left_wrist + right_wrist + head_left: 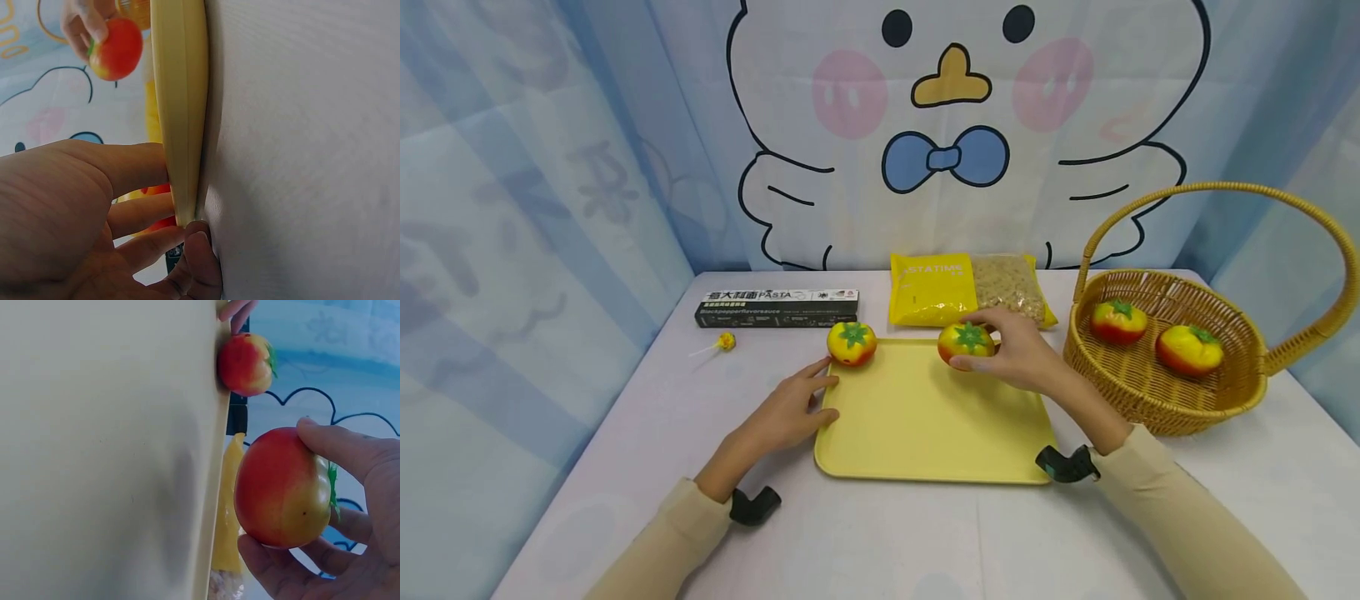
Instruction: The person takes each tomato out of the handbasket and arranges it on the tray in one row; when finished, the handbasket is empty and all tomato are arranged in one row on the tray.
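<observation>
Over the far part of the yellow tray (pixel 925 433), my right hand (pixel 1021 354) grips a red-and-yellow toy tomato (pixel 962 342) with a green star-shaped top. The right wrist view shows thumb and fingers around this tomato (pixel 281 490), with a gap between it and the tray. A second toy tomato (pixel 852 350) sits at the tray's far left corner. My left hand (pixel 786 412) has its fingers spread along the tray's left edge, fingertips at the rim (pixel 180 112). Its forefinger points toward the second tomato.
On the right stands a wicker basket (pixel 1157 412) with a tall handle and two toy fruits (pixel 1118 323) inside. Behind the tray lie a yellow pasta bag (pixel 934 292) and a black-and-white pasta box (pixel 777 310). A small wrapped lollipop (pixel 726 342) lies at the left.
</observation>
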Available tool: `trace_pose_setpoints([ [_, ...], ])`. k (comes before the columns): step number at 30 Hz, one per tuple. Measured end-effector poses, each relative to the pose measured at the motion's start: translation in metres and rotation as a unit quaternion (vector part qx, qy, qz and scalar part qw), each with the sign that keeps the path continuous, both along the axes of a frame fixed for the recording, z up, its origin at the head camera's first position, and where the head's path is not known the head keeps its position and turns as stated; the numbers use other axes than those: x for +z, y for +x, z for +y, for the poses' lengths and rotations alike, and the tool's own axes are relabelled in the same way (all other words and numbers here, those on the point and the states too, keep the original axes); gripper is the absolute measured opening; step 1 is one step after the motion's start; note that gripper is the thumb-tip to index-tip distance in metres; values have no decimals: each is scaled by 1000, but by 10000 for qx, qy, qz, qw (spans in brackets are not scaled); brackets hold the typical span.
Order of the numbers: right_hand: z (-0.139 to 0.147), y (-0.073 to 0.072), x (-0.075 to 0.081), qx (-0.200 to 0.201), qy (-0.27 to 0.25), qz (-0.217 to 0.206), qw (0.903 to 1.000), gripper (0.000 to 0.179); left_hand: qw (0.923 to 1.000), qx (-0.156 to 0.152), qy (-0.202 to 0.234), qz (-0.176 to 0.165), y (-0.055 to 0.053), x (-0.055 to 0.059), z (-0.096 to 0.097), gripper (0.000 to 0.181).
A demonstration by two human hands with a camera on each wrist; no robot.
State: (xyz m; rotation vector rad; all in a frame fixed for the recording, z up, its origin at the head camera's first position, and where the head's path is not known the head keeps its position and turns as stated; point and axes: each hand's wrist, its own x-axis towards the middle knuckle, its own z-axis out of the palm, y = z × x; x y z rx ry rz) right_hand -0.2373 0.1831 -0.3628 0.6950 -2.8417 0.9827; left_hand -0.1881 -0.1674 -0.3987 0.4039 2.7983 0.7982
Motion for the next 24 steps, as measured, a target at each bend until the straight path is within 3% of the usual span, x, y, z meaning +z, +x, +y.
trace_pose_setpoints([
  [24,-34,-12,-7,132,-37,-170,9998,61,10000,10,-24,-13,0,-1,0,55],
])
